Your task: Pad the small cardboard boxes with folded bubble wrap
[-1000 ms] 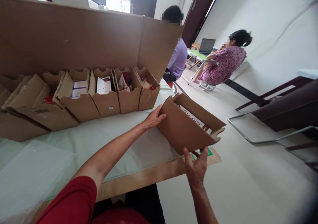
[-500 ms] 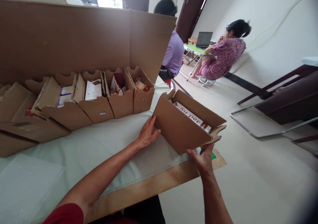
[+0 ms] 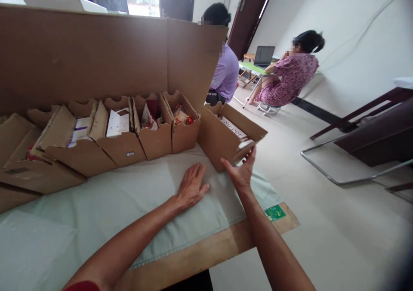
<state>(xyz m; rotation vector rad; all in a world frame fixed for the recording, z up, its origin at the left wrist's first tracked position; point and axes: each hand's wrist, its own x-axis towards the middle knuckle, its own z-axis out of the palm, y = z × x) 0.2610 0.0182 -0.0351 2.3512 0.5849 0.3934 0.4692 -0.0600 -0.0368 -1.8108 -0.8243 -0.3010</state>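
Observation:
My right hand [image 3: 241, 170] grips the near end of an open-topped cardboard box [image 3: 214, 142], thumb at its lower left and fingers at its front. Inside the box lies a white carton [image 3: 234, 129] printed "Su-per". My left hand [image 3: 192, 187] rests palm down on the pale green cloth [image 3: 155, 200], fingers stretched out, apart from the box. Left of the held box stands another cardboard box [image 3: 185, 137] with red-and-clear packets in it. Beyond that, a box [image 3: 155, 141] holds a dark red and patterned packet.
Several more cardboard boxes [image 3: 122, 149] continue leftward before a tall cardboard panel [image 3: 97, 58]. A clear plastic sheet [image 3: 32, 248] lies at the near left. The table's wooden edge [image 3: 193, 261] runs along the front. Two people sit beyond, one by a laptop [image 3: 264, 56].
The box with the "Su-per" carton has moved away and left, up against the row, with my right hand on it. My left hand has come off the box onto the cloth.

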